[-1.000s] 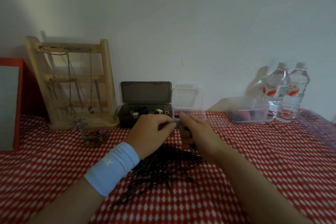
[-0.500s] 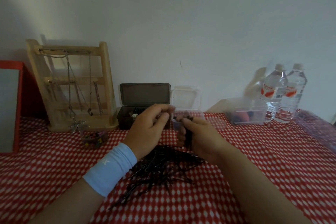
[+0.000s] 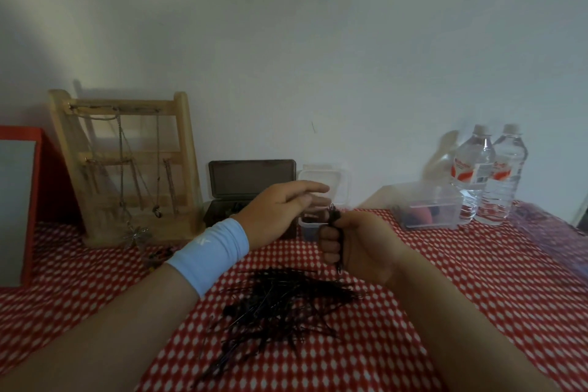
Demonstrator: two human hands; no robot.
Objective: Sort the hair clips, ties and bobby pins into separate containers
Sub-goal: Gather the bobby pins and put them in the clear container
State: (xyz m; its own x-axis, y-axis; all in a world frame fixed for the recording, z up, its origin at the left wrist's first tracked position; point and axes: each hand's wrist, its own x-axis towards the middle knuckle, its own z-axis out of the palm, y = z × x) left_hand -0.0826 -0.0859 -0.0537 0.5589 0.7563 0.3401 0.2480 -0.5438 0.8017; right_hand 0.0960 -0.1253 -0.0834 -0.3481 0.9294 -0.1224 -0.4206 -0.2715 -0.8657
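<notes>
Right hand (image 3: 356,245) fisted around a bobby pin bundle (image 3: 334,219), upright, just in front of the small clear container (image 3: 313,226). Left hand (image 3: 283,210) open, empty, hovering over it. Risk: loose grip sheds pins back onto the pile (image 3: 283,299).

A home dressing corner, set up on a table against a plain wall.

A red-and-white checked tablecloth (image 3: 477,280) covers the table; on it stand a wooden jewellery rack (image 3: 127,165) hung with chains, a red-framed mirror (image 3: 19,207) at the left edge, a dark hinged box (image 3: 251,181), small clear plastic containers (image 3: 432,210) and two water bottles (image 3: 490,172), with a loose pile of black bobby pins (image 3: 280,299) in front.
</notes>
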